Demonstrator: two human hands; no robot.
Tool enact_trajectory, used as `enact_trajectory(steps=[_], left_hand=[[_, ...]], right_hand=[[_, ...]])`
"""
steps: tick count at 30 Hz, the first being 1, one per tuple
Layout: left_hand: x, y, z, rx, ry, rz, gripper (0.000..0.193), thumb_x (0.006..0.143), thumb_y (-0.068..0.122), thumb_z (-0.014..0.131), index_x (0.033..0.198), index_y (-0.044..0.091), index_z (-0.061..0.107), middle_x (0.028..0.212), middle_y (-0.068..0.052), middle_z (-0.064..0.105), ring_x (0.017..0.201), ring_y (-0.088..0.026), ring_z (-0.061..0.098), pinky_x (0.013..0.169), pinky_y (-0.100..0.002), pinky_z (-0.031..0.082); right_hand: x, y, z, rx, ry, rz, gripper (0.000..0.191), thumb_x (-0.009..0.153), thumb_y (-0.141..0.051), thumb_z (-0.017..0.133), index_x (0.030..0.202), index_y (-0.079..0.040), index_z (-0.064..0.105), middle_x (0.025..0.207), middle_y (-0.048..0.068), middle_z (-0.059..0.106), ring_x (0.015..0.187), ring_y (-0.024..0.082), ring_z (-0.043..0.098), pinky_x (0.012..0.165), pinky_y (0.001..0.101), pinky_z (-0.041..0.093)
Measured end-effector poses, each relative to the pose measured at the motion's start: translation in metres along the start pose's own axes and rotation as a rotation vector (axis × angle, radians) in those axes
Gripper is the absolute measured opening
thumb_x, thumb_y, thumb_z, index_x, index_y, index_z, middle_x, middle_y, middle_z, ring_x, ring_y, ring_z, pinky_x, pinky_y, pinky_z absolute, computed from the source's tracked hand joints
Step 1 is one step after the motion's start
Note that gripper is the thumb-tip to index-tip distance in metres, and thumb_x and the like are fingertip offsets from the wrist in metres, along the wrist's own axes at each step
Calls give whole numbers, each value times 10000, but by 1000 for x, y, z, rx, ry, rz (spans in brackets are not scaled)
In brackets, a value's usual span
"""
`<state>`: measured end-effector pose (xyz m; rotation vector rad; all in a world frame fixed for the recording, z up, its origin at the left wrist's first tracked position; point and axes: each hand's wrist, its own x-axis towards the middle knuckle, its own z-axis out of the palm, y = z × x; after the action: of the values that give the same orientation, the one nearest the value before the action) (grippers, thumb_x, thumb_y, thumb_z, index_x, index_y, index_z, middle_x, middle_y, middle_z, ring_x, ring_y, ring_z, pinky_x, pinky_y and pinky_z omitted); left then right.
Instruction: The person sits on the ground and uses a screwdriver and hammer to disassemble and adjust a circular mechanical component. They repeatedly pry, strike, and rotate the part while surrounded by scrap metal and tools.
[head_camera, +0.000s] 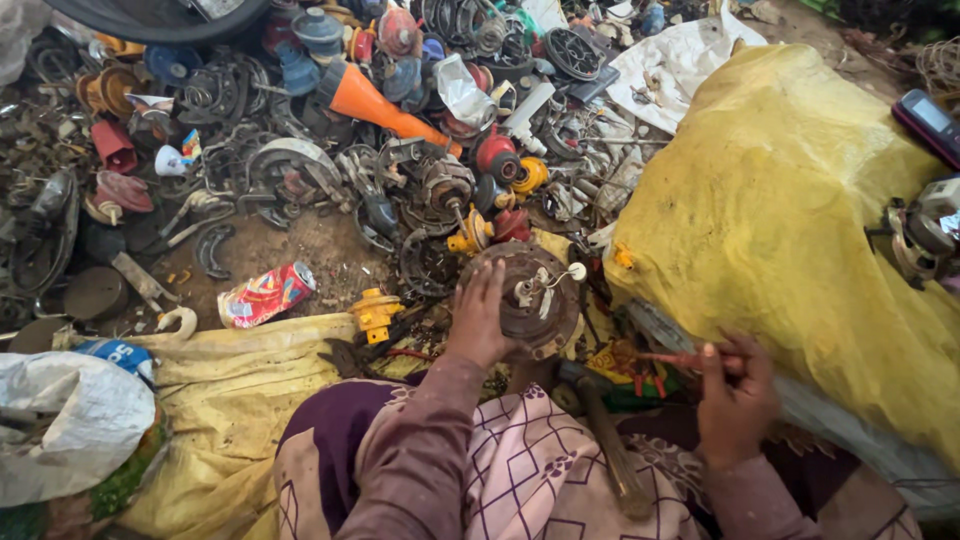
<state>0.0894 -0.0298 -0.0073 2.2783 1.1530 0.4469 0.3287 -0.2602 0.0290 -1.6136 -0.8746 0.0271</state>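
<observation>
Head view: nearest, the right hand (735, 395) pinches a thin red-handled tool (680, 358), fingers closed. Left of it, the left hand (480, 315) curls over the rim of a rusty motor disc (530, 295), propped at the lap's far edge. It looks heavy, stiff and gritty; the rim grips best. Beyond lies scrap (380, 150).

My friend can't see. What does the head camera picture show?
A person's left hand steadies a round, rusty motor part while the right hand holds a red-handled tool. Ahead lies a heap of scrap parts, with a big yellow sack on the right.
</observation>
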Motion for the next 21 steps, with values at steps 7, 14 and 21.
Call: enact_trajectory(steps=[7,14,21], left_hand=[[-8,4,13,20,117,-65,1428,477,531,994,1590,107,205,1608,-135,349,1505,-274,294,1234,-533,143],[-17,25,19,22,158,-203,1368,508,577,956,1580,134,233,1597,-99,380,1502,-235,316,1235,-571,100],[-19,33,17,53,161,-279,1334,533,561,950,1584,160,234,1589,-103,380,1497,-241,321,1243,-596,58]], right_hand=[[5,2,9,-382,-271,47,295,979,-162,711,1256,-72,667,969,109,740,855,201,718,731,344,558],[13,-6,19,-502,-342,133,239,984,-230,680,1181,-96,656,880,91,759,796,237,731,695,381,544],[16,-19,28,-411,-352,127,225,957,-217,691,1129,-81,639,843,99,719,745,240,732,653,380,544]])
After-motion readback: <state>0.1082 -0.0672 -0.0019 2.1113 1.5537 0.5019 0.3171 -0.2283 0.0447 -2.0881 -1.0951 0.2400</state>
